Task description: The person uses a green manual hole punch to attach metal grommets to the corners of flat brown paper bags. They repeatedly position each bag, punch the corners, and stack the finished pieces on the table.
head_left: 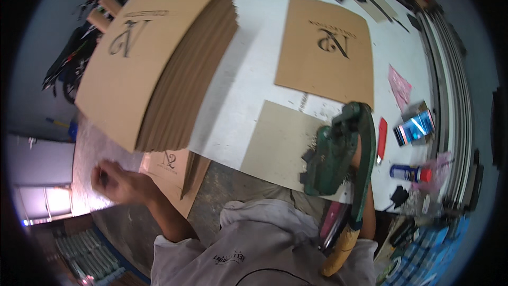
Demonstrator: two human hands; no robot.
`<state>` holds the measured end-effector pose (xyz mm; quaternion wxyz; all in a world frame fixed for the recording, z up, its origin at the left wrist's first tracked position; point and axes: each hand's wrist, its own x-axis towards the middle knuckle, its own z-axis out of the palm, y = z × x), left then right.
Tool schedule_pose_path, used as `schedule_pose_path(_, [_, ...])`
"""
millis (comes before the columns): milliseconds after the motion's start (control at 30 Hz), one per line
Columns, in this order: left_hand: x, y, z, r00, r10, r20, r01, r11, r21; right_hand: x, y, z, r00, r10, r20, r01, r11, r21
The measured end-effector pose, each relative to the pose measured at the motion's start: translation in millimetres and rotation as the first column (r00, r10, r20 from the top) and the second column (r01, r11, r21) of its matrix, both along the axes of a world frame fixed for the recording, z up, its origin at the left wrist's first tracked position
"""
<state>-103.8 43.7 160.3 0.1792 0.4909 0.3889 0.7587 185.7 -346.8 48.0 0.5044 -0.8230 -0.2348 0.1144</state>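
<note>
A green tool [330, 167] with a looped grip and a tan handle end is raised close in front of my chest, in my right hand [357, 151]. That hand is mostly hidden behind it, and its fingers do not show. Below the tool, a grey board [272, 137] lies at the table's near edge. My left hand [119, 182] is off to the left, beyond the table edge, smeared by motion with the fingers seemingly curled; I see nothing in it. It is nearest to a tall stack of brown cardboard sheets [196, 69] with black lettering.
One printed cardboard sheet [323, 47] lies flat on the white table [248, 58]. At the right are a red cutter [381, 140], a phone [414, 128], a blue spray can [410, 173] and pink plastic [400, 87]. More printed cardboard [168, 167] leans below the stack. A motorcycle [71, 69] stands far left.
</note>
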Motion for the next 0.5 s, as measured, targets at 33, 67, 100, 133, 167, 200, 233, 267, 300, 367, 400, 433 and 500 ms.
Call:
schedule_pose_path(33, [-6.7, -17.4, -13.1, 0.971, -0.162, -0.178, 0.197, 0.959, 0.202, 2.8, 10.2, -3.7, 0.999, 0.036, -0.019, -0.036, 0.999, 0.015])
schedule_pose_path(67, [-1.9, -33.9, -28.2, 0.881, -0.305, -0.363, 0.431, 0.834, 0.346, 3.3, 12.1, -6.0, 0.999, 0.036, -0.026, -0.035, 0.999, 0.021])
schedule_pose_path(100, [29.6, -68.0, -27.1, 0.718, -0.488, -0.497, 0.66, 0.705, 0.26, 3.7, 12.0, -6.5, 0.999, 0.038, -0.022, -0.038, 0.999, 0.013])
schedule_pose_path(133, [54.9, -85.3, -48.6, 0.604, -0.533, -0.593, 0.719, 0.686, 0.115, 4.4, 12.1, -4.9, 0.999, 0.035, -0.016, -0.034, 0.999, 0.011])
schedule_pose_path(167, [98.9, -98.2, -32.2, 0.348, -0.671, -0.654, 0.847, 0.524, -0.087, 3.4, 5.9, -1.6, 1.0, 0.008, -0.009, -0.008, 1.0, -0.007])
schedule_pose_path(200, [140.4, -95.2, -58.5, 0.267, -0.688, -0.675, 0.901, 0.427, -0.079, 3.0, 9.2, -5.3, 0.999, 0.017, -0.032, -0.016, 1.0, 0.022])
schedule_pose_path(233, [185.6, -96.1, -74.1, 0.24, -0.697, -0.675, 0.924, 0.377, -0.06, 1.8, 7.7, -5.2, 1.0, 0.003, -0.031, -0.002, 1.0, 0.023])
schedule_pose_path(267, [224.5, -94.6, -89.8, 0.184, -0.637, -0.748, 0.937, 0.343, -0.061, 0.1, 5.2, -3.3, 0.999, -0.014, -0.032, 0.015, 0.999, 0.032])
schedule_pose_path(300, [258.3, -95.3, -101.6, 0.154, -0.568, -0.808, 0.95, 0.31, -0.036, -1.0, 3.3, -1.6, 0.999, -0.037, -0.036, 0.038, 0.998, 0.041])
schedule_pose_path(367, [306.4, -91.9, -127.5, 0.125, -0.427, -0.895, 0.964, 0.265, 0.009, -1.2, 0.7, 2.1, 0.995, -0.076, -0.065, 0.082, 0.993, 0.085])
schedule_pose_path(400, [325.6, -89.6, -141.3, 0.123, -0.365, -0.923, 0.969, 0.246, 0.032, -3.1, 0.9, 4.9, 0.99, -0.104, -0.096, 0.116, 0.986, 0.123])
schedule_pose_path(433, [332.0, -92.1, -142.5, 0.006, -0.346, -0.938, 0.969, 0.234, -0.081, -6.8, -1.9, 4.2, 0.981, -0.137, -0.135, 0.159, 0.972, 0.174])
schedule_pose_path(500, [343.5, -91.3, -143.5, -0.318, -0.344, -0.883, 0.876, 0.25, -0.413, -8.8, -4.4, 4.2, 0.967, -0.182, -0.176, 0.217, 0.953, 0.211])
